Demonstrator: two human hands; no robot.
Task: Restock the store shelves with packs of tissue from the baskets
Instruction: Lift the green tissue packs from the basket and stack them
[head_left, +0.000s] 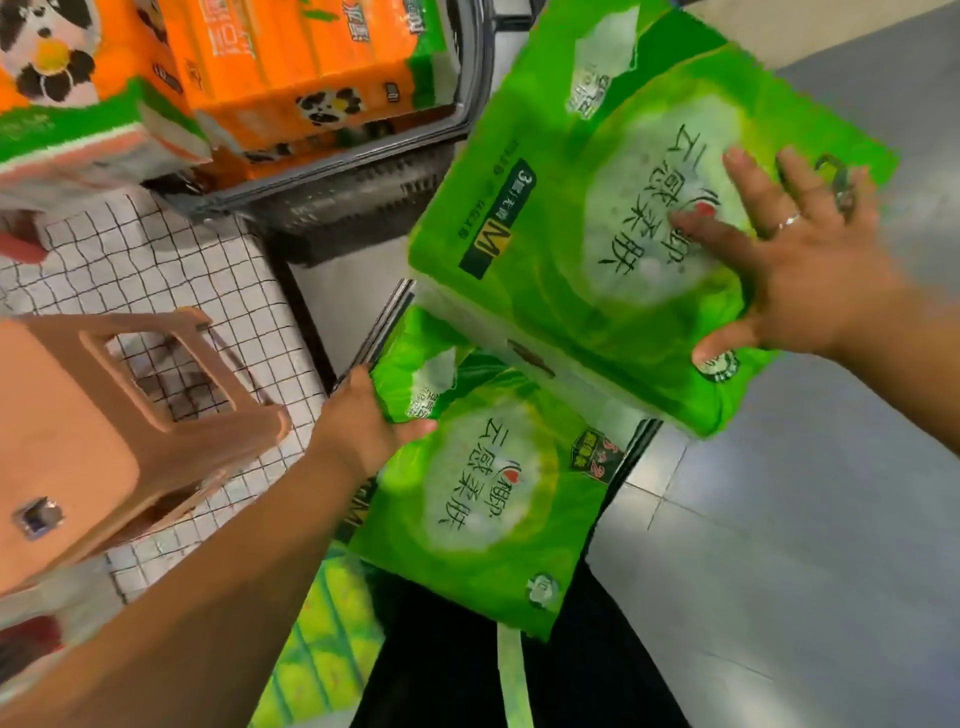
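Hands apart; left curled on lower pack; right flat atop upper pack; both lengthwise near-to-far

the right hand lies flat on top of the large green plastic tissue pack, which overlaps the far edge of the second green plastic tissue pack, nearer the person. the left hand grips that second pack's left edge. left of the left hand stands a brown plastic stool on a white grid-patterned mat. beyond the left hand sits a dark grey plastic basket with orange plastic tissue packs in it. below and to the right of the right hand lies the grey tiled floor.
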